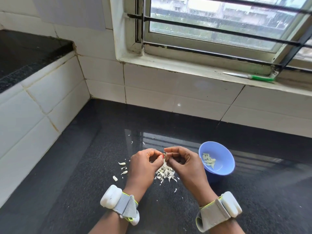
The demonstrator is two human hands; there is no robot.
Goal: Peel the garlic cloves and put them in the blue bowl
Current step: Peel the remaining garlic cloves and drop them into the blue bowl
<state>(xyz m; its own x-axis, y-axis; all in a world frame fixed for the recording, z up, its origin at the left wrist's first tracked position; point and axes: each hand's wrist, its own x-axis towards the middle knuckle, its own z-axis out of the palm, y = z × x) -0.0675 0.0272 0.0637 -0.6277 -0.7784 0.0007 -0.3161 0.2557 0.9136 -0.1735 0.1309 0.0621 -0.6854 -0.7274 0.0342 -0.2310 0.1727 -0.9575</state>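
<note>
Clove (165, 157) pinched between left hand (143, 163) and right hand (183, 162), both grips clamped on it above peel pile (164, 173), near blue bowl (217, 158). Risk: slippery clove popping loose onto bench (84, 166), w/ skin bits carried into bowl.

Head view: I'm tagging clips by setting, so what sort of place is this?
Most likely a home kitchen: a dark stone counter against white wall tiles, and a knife on the window sill.
</note>
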